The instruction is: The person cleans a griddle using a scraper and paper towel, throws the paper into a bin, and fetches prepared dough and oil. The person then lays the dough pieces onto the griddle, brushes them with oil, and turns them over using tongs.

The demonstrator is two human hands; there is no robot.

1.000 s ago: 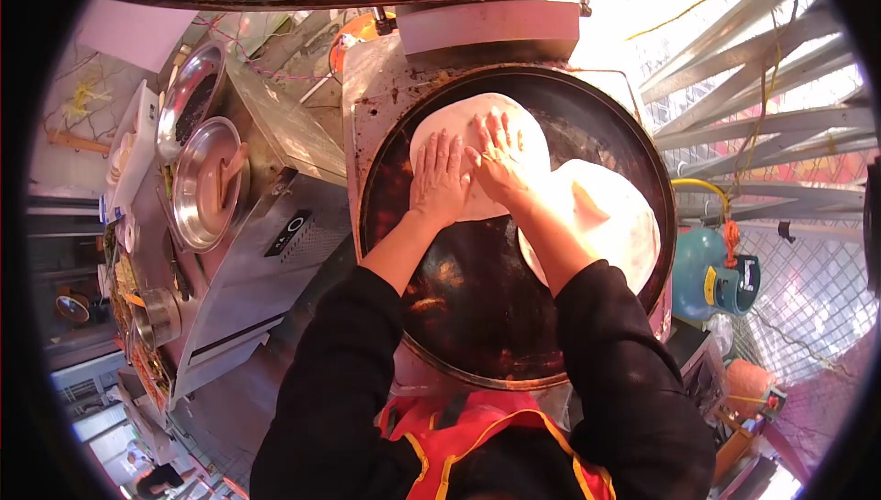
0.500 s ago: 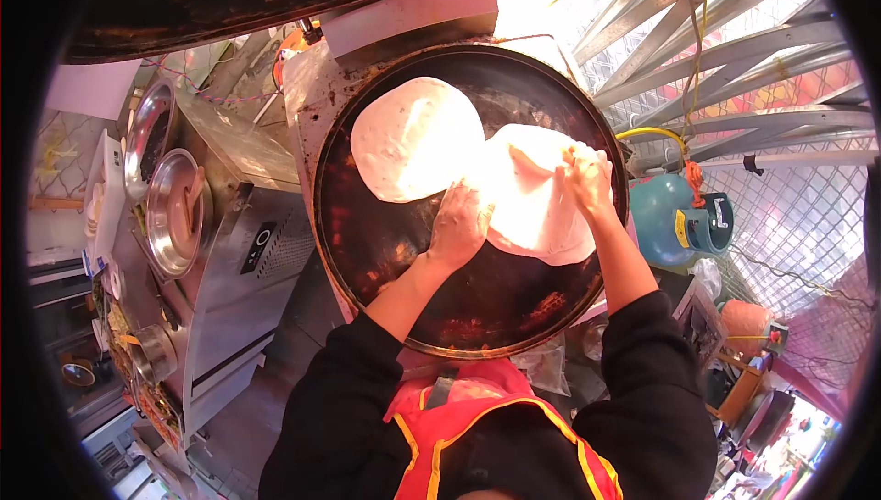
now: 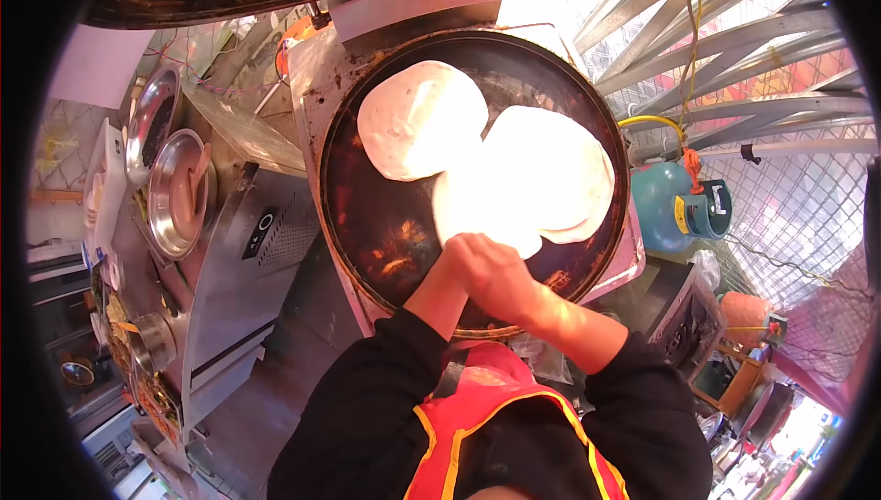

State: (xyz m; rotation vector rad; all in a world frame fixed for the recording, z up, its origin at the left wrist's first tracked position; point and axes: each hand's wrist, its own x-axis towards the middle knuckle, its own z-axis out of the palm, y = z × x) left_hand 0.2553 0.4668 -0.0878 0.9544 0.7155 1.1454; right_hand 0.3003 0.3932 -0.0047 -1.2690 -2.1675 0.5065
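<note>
Two pale round flatbreads lie on a large dark round griddle. One flatbread sits at the far left of it. The other flatbread lies to its right and overlaps its edge. My hands are drawn back together over the griddle's near rim, just below the right flatbread. My right hand is curled and lies over my left hand, which is mostly hidden. Neither hand touches the dough, and I see nothing held in them. I wear black sleeves and a red apron.
A steel counter stands to the left with a metal bowl and a pan. A blue gas cylinder with a yellow hose sits right of the griddle. Metal bars and wire mesh run behind it.
A second ago both hands pressed the left flatbread, then they spread the right one. Now both hands have left the dough and come together at the near rim.
</note>
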